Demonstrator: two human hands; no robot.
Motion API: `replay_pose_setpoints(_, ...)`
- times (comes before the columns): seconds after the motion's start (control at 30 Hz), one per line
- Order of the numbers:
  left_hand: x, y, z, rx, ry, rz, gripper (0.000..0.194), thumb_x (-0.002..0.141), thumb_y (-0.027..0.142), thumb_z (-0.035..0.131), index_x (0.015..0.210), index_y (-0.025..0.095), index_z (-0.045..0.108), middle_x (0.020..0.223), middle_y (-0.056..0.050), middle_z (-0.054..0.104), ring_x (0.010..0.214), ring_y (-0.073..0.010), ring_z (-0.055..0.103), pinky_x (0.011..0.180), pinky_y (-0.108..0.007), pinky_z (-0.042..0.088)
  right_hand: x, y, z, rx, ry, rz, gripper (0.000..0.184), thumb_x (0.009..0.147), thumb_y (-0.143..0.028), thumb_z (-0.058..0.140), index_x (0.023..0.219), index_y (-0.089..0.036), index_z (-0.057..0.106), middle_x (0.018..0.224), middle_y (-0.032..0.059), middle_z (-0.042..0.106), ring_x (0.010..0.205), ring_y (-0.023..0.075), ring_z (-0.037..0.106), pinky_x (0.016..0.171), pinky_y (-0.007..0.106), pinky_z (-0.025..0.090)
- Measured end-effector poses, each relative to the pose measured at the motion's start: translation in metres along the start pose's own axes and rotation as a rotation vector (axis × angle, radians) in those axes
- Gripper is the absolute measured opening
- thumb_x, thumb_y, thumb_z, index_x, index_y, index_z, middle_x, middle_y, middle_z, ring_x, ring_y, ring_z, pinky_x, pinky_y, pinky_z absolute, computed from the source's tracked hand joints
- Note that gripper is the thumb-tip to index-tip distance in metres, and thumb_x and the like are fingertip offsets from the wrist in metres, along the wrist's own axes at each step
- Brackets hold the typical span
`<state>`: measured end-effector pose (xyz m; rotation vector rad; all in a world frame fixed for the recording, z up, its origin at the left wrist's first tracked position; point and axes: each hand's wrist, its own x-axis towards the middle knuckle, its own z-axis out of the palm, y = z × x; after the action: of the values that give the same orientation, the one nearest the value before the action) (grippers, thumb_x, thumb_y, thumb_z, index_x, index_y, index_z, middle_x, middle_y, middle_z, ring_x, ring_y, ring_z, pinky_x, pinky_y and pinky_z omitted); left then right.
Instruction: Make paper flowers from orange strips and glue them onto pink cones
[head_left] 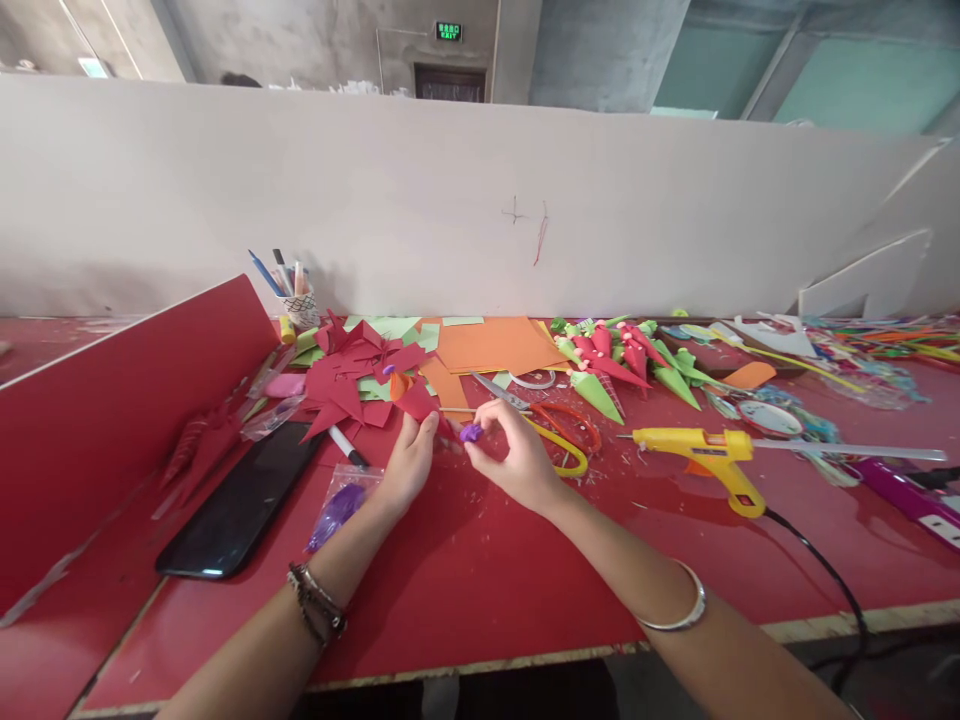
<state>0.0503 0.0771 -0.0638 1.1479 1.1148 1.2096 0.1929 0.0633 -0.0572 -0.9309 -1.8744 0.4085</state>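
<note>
My left hand (409, 460) is closed on a red paper piece (418, 402), rolled or folded, with an orange part at its upper end. Close beside it, my right hand (514, 455) pinches a small purple lump (471, 433) between thumb and fingertips; it looks like soft clay. The lump is near the end of the red paper, and I cannot tell whether the two touch. Under my left wrist lies a clear bag (341, 510) with purple material inside. Scissors with a yellow handle (570, 462) and others with an orange handle (577, 425) lie behind my right hand.
Red paper pieces (341, 375) and orange sheets (499, 345) lie at the back. Several red and green paper cones (600, 395) are piled to their right. A yellow glue gun (705, 450) with a cord lies right, a black phone (244, 500) left. A pen cup (301, 308) stands behind.
</note>
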Motion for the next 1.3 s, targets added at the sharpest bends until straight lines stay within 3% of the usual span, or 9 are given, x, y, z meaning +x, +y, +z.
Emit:
replay_pose_setpoints(0.13, -0.001, -0.005, -0.001, 0.032, -0.048, -0.050, 0.025, 0.076, 0.036, 0.042, 0.095, 0.020, 0.039, 0.080, 0.000, 0.054, 0.060, -0.0111, 0.054, 0.058, -0.026, 0.046, 0.000, 0.003, 0.001, 0.030, -0.060, 0.037, 0.014, 0.072, -0.017, 0.050, 0.080, -0.021, 0.039, 0.078, 0.0001, 0.049, 0.072, 0.0126, 0.049, 0.068, 0.026, 0.041)
replay_pose_setpoints(0.3, -0.005, -0.005, -0.001, 0.217, -0.066, 0.035, 0.017, 0.076, 0.032, 0.043, 0.077, 0.017, 0.050, 0.083, -0.002, 0.053, 0.082, -0.0149, 0.052, 0.075, -0.025, 0.041, -0.002, 0.002, 0.004, 0.039, -0.133, 0.006, 0.014, 0.070, -0.015, 0.050, 0.079, -0.021, 0.040, 0.075, -0.0016, 0.048, 0.070, 0.0118, 0.049, 0.064, 0.024, 0.040)
replay_pose_setpoints(0.4, -0.008, 0.002, 0.003, 0.234, -0.087, 0.063, 0.019, 0.076, 0.033, 0.044, 0.076, 0.017, 0.053, 0.080, -0.002, 0.055, 0.082, -0.0161, 0.051, 0.075, -0.025, 0.041, -0.003, 0.001, 0.004, 0.040, -0.134, 0.014, 0.013, 0.070, -0.016, 0.050, 0.079, -0.021, 0.042, 0.075, -0.0015, 0.048, 0.069, 0.0121, 0.049, 0.064, 0.025, 0.041)
replay_pose_setpoints(0.63, -0.006, 0.008, 0.006, 0.235, -0.099, 0.117, 0.023, 0.074, 0.037, 0.047, 0.074, 0.015, 0.055, 0.077, -0.002, 0.059, 0.077, -0.0162, 0.053, 0.073, -0.027, 0.041, 0.000, -0.003, 0.002, 0.135, -0.136, 0.012, 0.038, 0.072, -0.011, 0.047, 0.108, -0.024, 0.044, 0.092, 0.0023, 0.053, 0.078, 0.0127, 0.051, 0.072, 0.028, 0.044)
replay_pose_setpoints(0.8, -0.005, 0.007, 0.003, 0.294, -0.018, 0.107, 0.023, 0.073, 0.038, 0.049, 0.073, 0.015, 0.056, 0.074, -0.002, 0.059, 0.075, -0.0164, 0.053, 0.071, -0.027, 0.041, 0.001, 0.001, 0.003, 0.172, -0.105, 0.081, 0.024, 0.072, -0.011, 0.046, 0.092, -0.021, 0.052, 0.087, 0.0027, 0.052, 0.075, 0.0123, 0.052, 0.069, 0.027, 0.047)
replay_pose_setpoints(0.97, -0.001, 0.004, -0.004, 0.368, 0.040, 0.160, 0.026, 0.075, 0.037, 0.046, 0.067, 0.015, 0.057, 0.070, -0.001, 0.058, 0.072, -0.0165, 0.052, 0.072, -0.028, 0.040, 0.001, 0.012, 0.008, 0.357, -0.027, 0.261, 0.016, 0.070, -0.016, 0.049, 0.085, -0.021, 0.044, 0.079, -0.0003, 0.051, 0.073, 0.0115, 0.055, 0.065, 0.025, 0.049)
replay_pose_setpoints(1.07, 0.000, 0.002, -0.004, 0.273, -0.034, 0.175, 0.019, 0.073, 0.031, 0.048, 0.071, 0.014, 0.056, 0.070, -0.001, 0.057, 0.072, -0.0151, 0.052, 0.073, -0.028, 0.039, 0.002, 0.014, 0.008, 0.434, 0.014, 0.331, 0.026, 0.070, -0.018, 0.051, 0.094, -0.023, 0.042, 0.082, -0.0004, 0.053, 0.071, 0.0110, 0.057, 0.064, 0.025, 0.049)
replay_pose_setpoints(1.17, -0.003, 0.002, 0.001, 0.091, -0.159, 0.058, 0.014, 0.071, 0.027, 0.048, 0.077, 0.015, 0.053, 0.060, 0.002, 0.051, 0.059, -0.0110, 0.050, 0.062, -0.025, 0.040, 0.002, 0.012, 0.007, 0.438, -0.036, 0.303, 0.027, 0.073, -0.019, 0.049, 0.099, -0.023, 0.049, 0.089, 0.0015, 0.058, 0.078, 0.0124, 0.058, 0.070, 0.026, 0.049)
replay_pose_setpoints(1.3, -0.006, 0.003, 0.005, -0.073, -0.177, -0.078, 0.012, 0.063, 0.017, 0.048, 0.074, 0.015, 0.047, 0.051, 0.008, 0.035, 0.045, -0.0050, 0.033, 0.046, -0.018, 0.029, 0.001, 0.007, 0.005, 0.378, -0.054, 0.261, 0.019, 0.074, -0.020, 0.050, 0.093, -0.021, 0.056, 0.091, 0.0024, 0.061, 0.081, 0.0135, 0.057, 0.073, 0.028, 0.048)
